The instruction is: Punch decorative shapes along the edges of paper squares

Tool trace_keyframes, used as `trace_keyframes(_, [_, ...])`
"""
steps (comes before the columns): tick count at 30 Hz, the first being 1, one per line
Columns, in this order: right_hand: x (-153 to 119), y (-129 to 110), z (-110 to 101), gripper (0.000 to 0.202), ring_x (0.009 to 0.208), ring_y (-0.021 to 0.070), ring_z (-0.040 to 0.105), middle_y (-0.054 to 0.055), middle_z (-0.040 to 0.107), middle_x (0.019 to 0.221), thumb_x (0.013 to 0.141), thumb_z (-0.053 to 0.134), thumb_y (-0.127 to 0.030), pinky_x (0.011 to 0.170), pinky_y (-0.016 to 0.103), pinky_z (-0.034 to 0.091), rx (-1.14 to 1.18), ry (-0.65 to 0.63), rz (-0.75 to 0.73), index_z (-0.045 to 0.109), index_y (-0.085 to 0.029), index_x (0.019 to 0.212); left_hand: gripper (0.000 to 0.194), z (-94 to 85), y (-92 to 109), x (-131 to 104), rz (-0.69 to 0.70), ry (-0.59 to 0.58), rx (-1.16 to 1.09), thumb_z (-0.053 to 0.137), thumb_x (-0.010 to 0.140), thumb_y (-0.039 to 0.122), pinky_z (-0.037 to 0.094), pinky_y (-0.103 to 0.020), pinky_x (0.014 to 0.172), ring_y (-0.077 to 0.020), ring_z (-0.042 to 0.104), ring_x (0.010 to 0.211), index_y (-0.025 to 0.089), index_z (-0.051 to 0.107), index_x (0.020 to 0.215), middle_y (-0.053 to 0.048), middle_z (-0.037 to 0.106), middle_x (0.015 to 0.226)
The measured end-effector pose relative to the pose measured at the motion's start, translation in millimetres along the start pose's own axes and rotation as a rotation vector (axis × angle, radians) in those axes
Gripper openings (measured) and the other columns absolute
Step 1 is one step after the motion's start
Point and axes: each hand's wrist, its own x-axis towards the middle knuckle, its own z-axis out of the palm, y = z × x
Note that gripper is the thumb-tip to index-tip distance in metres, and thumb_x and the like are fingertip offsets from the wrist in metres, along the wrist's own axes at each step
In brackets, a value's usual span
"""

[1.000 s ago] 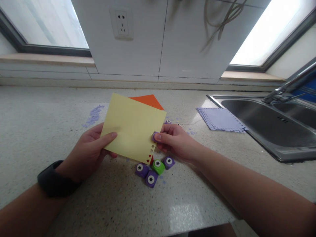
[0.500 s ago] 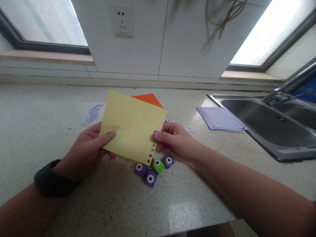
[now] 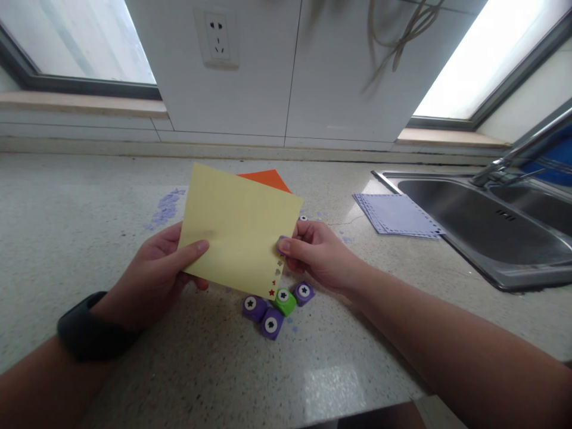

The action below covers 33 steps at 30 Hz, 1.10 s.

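Observation:
A yellow sheet of paper is held up tilted above the counter, its left edge pinched between the thumb and fingers of my left hand. My right hand grips a small purple craft punch at the sheet's right edge, with the thumb on top. Below the punch, a row of small cut-out shapes runs down that edge to the lower corner. Just under the corner sit a green punch and several purple punches. Part of another punch shows behind my right hand.
Orange paper lies partly hidden behind the yellow sheet. A stack of pale lilac sheets with punched borders rests beside the steel sink. Purple paper bits are scattered on the speckled counter. A wall socket is behind.
Both hands keep their hold, and the sheet and punch stay almost in place. The view has shifted slightly; the sheet's lower right corner sits marginally further right.

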Motion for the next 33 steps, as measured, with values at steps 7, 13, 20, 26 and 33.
trace_keyframes(7, [-0.5, -1.6, 0.4, 0.033, 0.048, 0.0076, 0.046, -0.004, 0.056, 0.058, 0.076, 0.079, -0.039, 0.045, 0.023, 0.03, 0.013, -0.036, -0.003, 0.055, -0.019, 0.07, 0.028, -1.1, -1.7, 0.5, 0.009, -0.012, -0.002, 0.077, 0.084, 0.029, 0.055, -0.018, 0.041, -0.0131, 0.063, 0.064, 0.025, 0.07, 0.111, -0.003, 0.072, 0.101])
trace_keyframes(13, [1.5, -0.3, -1.4, 0.031, 0.054, 0.0083, 0.051, -0.002, 0.059, 0.069, 0.078, 0.079, -0.04, 0.051, 0.024, 0.037, 0.024, -0.027, 0.011, 0.058, -0.018, 0.077, 0.031, 1.9, 0.0, 1.9, 0.015, 0.008, 0.003, 0.078, 0.083, 0.03, 0.055, -0.018, 0.041, -0.0134, 0.064, 0.065, 0.023, 0.07, 0.112, -0.005, 0.072, 0.104])
trace_keyframes(20, [2.0, -8.8, -8.7, 0.024, 0.055, 0.009, 0.054, -0.002, 0.06, 0.067, 0.081, 0.076, -0.033, 0.048, 0.023, 0.037, 0.126, 0.063, -0.02, 0.057, -0.018, 0.077, 0.029, 6.1, 4.9, 0.0, 0.021, 0.066, 0.003, 0.079, 0.08, 0.029, 0.054, -0.018, 0.041, -0.0136, 0.065, 0.063, 0.024, 0.072, 0.108, -0.005, 0.074, 0.105])
trace_keyframes(26, [4.0, -10.1, -14.4, 0.022, 0.05, 0.0093, 0.055, -0.003, 0.06, 0.065, 0.081, 0.074, -0.035, 0.043, 0.022, 0.038, 0.143, 0.097, -0.074, 0.059, -0.018, 0.079, 0.03, 5.3, 3.4, 2.9, 0.054, 0.094, -0.026, 0.079, 0.078, 0.026, 0.053, -0.02, 0.039, -0.0152, 0.065, 0.061, 0.023, 0.073, 0.107, -0.005, 0.075, 0.102])
trace_keyframes(33, [-1.9, -14.8, -16.8, 0.02, 0.053, 0.0102, 0.054, -0.003, 0.061, 0.065, 0.088, 0.068, -0.038, 0.045, 0.023, 0.039, -0.154, 0.089, -0.165, 0.063, -0.019, 0.09, 0.029, 1.2, -1.8, 5.9, 0.112, 0.114, -0.087, 0.08, 0.076, 0.023, 0.051, -0.019, 0.036, -0.0127, 0.061, 0.057, 0.021, 0.074, 0.105, -0.005, 0.073, 0.098])
